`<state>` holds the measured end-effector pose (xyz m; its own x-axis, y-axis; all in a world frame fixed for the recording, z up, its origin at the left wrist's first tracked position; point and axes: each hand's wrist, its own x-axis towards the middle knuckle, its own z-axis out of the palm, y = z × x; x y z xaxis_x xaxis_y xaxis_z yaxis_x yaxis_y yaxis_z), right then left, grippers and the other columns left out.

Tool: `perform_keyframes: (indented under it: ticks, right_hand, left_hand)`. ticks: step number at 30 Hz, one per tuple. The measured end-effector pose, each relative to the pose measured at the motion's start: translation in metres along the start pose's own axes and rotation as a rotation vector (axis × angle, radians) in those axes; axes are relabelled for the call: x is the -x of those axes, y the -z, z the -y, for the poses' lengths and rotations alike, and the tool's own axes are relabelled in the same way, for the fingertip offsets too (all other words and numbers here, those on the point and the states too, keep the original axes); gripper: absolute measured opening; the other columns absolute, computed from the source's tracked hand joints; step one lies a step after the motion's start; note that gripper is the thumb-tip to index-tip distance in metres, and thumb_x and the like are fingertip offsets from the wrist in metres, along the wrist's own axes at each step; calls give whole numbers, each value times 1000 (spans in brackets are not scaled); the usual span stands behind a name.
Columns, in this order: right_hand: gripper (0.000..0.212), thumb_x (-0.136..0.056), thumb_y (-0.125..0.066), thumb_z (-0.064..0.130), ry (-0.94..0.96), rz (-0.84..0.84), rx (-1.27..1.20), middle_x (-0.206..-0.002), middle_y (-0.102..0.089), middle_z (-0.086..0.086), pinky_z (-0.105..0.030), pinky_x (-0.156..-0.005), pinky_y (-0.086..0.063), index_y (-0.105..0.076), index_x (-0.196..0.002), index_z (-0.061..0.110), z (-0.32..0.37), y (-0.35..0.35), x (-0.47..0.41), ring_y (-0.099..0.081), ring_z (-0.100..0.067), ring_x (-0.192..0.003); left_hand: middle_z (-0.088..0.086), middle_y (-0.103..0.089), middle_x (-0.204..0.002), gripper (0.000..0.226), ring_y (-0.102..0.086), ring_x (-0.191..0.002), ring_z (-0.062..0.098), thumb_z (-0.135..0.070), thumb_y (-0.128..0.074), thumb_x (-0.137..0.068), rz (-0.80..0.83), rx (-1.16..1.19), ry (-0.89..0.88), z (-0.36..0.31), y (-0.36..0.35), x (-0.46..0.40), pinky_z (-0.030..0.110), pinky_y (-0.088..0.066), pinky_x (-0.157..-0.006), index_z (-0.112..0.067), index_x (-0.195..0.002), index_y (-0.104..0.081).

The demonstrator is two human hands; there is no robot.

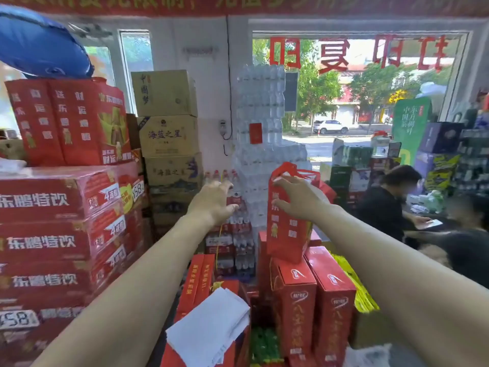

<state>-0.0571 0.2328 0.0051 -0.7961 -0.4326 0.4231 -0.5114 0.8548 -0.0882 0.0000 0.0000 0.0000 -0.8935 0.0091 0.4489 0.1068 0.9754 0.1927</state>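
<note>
A red gift bag with gold characters and red handles stands upright on top of tall red drink cartons. My right hand holds its upper part, fingers over the top edge by the handles and thumb against the near face. My left hand hovers to the left of the bag, apart from it, fingers spread in front of shrink-wrapped bottle packs. A thin yellow cord hangs past this hand; whether the hand holds it is unclear.
Red shrink-wrapped drink cases are stacked at left, with more red gift bags on top. Brown cartons and a tower of water packs stand behind. White papers lie on low red boxes. Two people sit at right.
</note>
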Motion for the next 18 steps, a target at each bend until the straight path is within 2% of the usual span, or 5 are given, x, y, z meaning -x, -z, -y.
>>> perform_keyframes:
  ticks: [7, 18]
  right_hand:
    - [57, -90, -55, 57, -133, 30, 35, -142, -50, -1, -42, -99, -46, -43, -141, 34, -49, -14, 29, -48, -24, -129]
    - [55, -90, -53, 59, -100, 83, 10, -132, -55, -2, -44, -91, -51, -44, -138, 36, -165, -17, 41, -52, -26, -121]
  left_hand:
    - [7, -53, -136, 57, -49, -126, 27, -42, -65, -88, 60, 14, -61, -39, -33, -6, 42, -44, -103, -19, -137, -47]
    - [8, -54, -133, 58, -48, -126, 27, -46, -65, -87, 92, 32, -20, -132, -92, -37, 47, -46, -101, -19, -135, -47]
